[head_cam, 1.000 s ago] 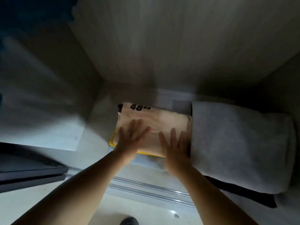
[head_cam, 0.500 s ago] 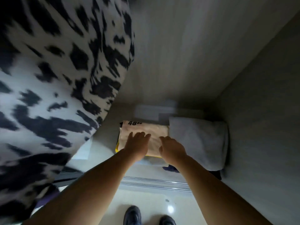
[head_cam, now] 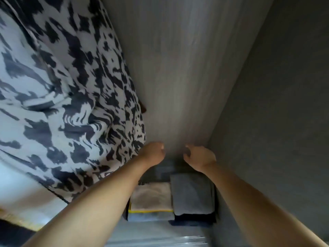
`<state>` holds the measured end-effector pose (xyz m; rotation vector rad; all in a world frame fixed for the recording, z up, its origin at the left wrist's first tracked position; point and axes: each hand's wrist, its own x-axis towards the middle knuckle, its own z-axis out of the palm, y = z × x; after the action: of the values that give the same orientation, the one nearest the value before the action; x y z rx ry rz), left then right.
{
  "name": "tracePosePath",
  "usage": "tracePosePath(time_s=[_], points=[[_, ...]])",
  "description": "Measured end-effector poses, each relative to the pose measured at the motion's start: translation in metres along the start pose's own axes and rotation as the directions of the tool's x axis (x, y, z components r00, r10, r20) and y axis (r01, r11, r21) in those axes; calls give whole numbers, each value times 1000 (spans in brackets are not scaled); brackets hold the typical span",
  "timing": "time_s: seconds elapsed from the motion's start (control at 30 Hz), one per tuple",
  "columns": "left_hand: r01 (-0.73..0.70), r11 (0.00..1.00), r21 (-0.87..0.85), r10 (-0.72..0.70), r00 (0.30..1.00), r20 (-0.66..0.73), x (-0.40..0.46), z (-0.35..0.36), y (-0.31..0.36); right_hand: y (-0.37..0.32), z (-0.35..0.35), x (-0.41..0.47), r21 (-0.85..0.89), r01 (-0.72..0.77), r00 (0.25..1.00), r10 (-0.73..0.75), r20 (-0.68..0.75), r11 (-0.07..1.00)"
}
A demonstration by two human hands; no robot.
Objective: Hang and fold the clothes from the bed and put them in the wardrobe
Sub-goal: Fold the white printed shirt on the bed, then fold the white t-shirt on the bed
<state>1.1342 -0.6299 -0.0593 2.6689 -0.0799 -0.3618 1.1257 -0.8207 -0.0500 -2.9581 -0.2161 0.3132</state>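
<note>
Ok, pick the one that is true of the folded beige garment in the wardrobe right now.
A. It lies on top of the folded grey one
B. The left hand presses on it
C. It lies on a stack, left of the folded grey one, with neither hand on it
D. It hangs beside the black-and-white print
C: the folded beige garment tops a stack beside the folded grey garment, while the left hand and right hand are raised clear above it.

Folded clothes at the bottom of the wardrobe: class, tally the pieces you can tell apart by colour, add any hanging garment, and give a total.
Cream: 1, folded top, uppermost on the left pile
Yellow: 1, edge just under it
Pale grey-blue: 1, layer below that
Grey: 1, folded piece, uppermost on the right pile
Dark: 1, layer beneath it
Black-and-white: 1, hanging garment
Total: 6
</note>
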Motion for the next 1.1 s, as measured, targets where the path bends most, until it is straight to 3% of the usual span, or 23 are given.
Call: tracePosePath(time_s=[0.3,0.53,0.67,0.8,0.93,1.1], points=[[-244,964,109,244,970,12,-23,-55,83,32,-64,-65,33,-119,981,123,-149,992],[-453,874,177,448,892,70,-61,-24,191,82,-79,-154,18,-218,957,217,-192,976],[-522,790,321,512,850,123,-113,11,250,119,-80,-232,-14,-260,946,252,-203,966],[-623,670,404,570,780,257,-177,58,296,161,-73,-321,-45,-282,940,266,-214,958],[-744,473,472,644,658,391,-239,109,356,217,-68,-411,-29,-365,914,352,-203,931],[-846,374,379,721,522,455,-301,164,453,290,-64,-525,18,-537,821,527,-221,844]])
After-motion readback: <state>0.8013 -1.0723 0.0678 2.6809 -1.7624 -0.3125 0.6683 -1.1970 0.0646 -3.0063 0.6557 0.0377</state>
